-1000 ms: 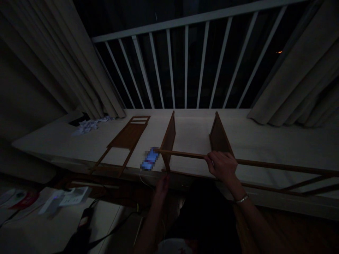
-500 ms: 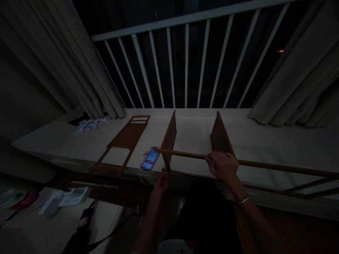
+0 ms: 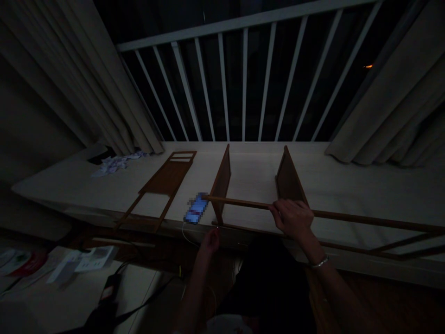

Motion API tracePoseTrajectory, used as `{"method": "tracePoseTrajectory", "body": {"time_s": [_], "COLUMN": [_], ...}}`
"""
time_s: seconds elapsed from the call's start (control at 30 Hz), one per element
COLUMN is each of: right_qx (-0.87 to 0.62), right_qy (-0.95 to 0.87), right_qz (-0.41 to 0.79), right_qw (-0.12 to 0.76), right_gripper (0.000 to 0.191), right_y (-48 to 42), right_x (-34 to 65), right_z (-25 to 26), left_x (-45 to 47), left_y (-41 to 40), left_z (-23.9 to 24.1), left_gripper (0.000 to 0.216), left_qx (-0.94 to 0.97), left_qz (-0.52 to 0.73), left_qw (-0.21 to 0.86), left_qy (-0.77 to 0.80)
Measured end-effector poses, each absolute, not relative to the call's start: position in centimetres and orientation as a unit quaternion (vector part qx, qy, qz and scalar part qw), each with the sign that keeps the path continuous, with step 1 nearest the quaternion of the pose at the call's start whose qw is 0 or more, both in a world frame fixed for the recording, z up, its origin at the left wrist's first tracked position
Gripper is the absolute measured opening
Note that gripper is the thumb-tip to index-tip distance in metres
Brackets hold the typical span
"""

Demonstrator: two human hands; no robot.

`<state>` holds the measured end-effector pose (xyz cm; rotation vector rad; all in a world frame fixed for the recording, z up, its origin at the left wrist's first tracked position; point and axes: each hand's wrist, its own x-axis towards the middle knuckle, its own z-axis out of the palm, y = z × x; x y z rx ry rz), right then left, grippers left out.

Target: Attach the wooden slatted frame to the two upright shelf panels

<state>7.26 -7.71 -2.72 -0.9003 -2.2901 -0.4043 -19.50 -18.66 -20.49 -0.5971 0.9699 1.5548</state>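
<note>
A brown wooden shelf frame (image 3: 243, 202) lies on its side on the pale window ledge, with two upright panels, the left panel (image 3: 221, 178) and the right panel (image 3: 290, 178). My right hand (image 3: 292, 219) is wrapped over its long upper rail, just in front of the right panel. At the frame's lower left corner, my left hand (image 3: 210, 241) has its fingertips pinched together. A tiny bright speck shows at those fingertips, too small to name. Left of the frame lies a lit phone (image 3: 196, 208), blurred out, with a white cable running from it.
A separate wooden panel with legs (image 3: 163, 178) lies farther left on the ledge (image 3: 257, 160). Crumpled paper (image 3: 116, 164) is near the left curtain (image 3: 114, 93). White railings (image 3: 245, 83) stand behind. A clear plastic organiser (image 3: 93, 260) sits on a low surface at lower left.
Almost nothing differs. The view has shifted very slightly, and both hands keep the same places on and beside the frame.
</note>
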Motion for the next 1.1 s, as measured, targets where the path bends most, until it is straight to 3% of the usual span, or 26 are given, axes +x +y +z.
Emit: {"method": "tracePoseTrajectory", "body": {"time_s": [0.33,0.53,0.63,0.8,0.93,1.1], "right_qx": [-0.356,-0.365,-0.364,-0.373,-0.286,-0.298], "right_qy": [-0.867,-0.867,-0.871,-0.837,-0.849,-0.844], "right_qz": [-0.137,-0.119,-0.084,-0.036,0.01,0.137], "right_qw": [0.32,0.317,0.32,0.399,0.445,0.424], "right_gripper": [0.027,0.023,0.024,0.047,0.043,0.034], "right_y": [-8.4,-8.8,-9.1,-10.8,-13.4,-17.2], "right_x": [7.3,7.5,7.7,8.4,8.9,9.2], "right_z": [-2.2,-2.3,-2.2,-3.0,-5.1,-8.2], "left_x": [-17.9,-14.9,-12.9,-8.7,-5.4,-2.1], "left_y": [-19.2,-20.2,-20.4,-19.8,-19.4,-19.3], "left_z": [-19.9,-18.7,-17.6,-14.6,-12.0,-10.4], "left_gripper": [0.018,0.008,0.006,0.018,0.012,0.01], "left_qx": [-0.207,-0.148,-0.109,-0.01,-0.016,-0.065], "left_qz": [0.682,0.679,0.675,0.682,0.68,0.658], "left_qw": [0.568,0.578,0.591,0.615,0.662,0.711], "left_qy": [0.412,0.427,0.429,0.396,0.315,0.239]}}
